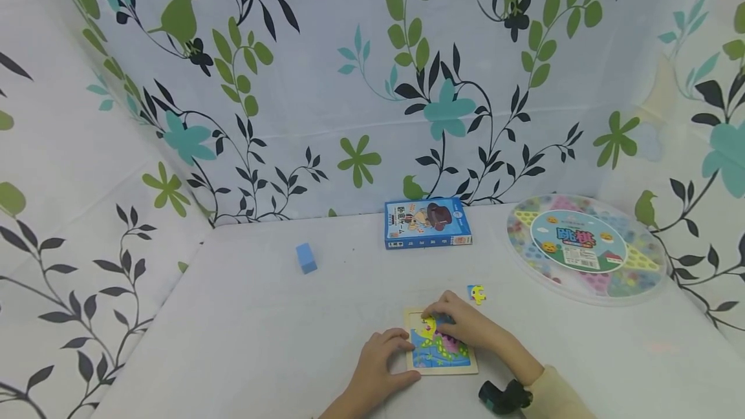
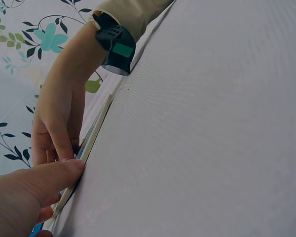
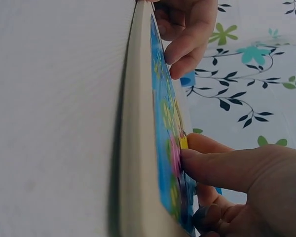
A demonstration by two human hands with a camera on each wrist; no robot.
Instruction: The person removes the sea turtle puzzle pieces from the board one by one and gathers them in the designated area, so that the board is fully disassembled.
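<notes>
A small wooden-framed jigsaw puzzle [image 1: 448, 371] lies on the white table, its picture blue with yellow, green and pink shapes. My left hand [image 1: 378, 364] holds the frame at its left side, thumb at the near corner and fingers at the left edge. Over the upper right of the puzzle, my right hand [image 1: 468, 323] pinches a puzzle piece with some yellow on it [image 3: 183, 142] between thumb and finger, at the picture surface. The fingers hide much of that piece. Beyond the frame lies a loose blue-and-yellow puzzle piece [image 1: 477, 294], apart from both hands.
A blue game box [image 1: 427, 224] sits at the back by the patterned cloth [image 1: 361, 83]. To the right is a large round board-game case [image 1: 588, 247]. A small blue block [image 1: 306, 258] stands left of the box. A dark wrist camera [image 1: 505, 397] is on the right wrist.
</notes>
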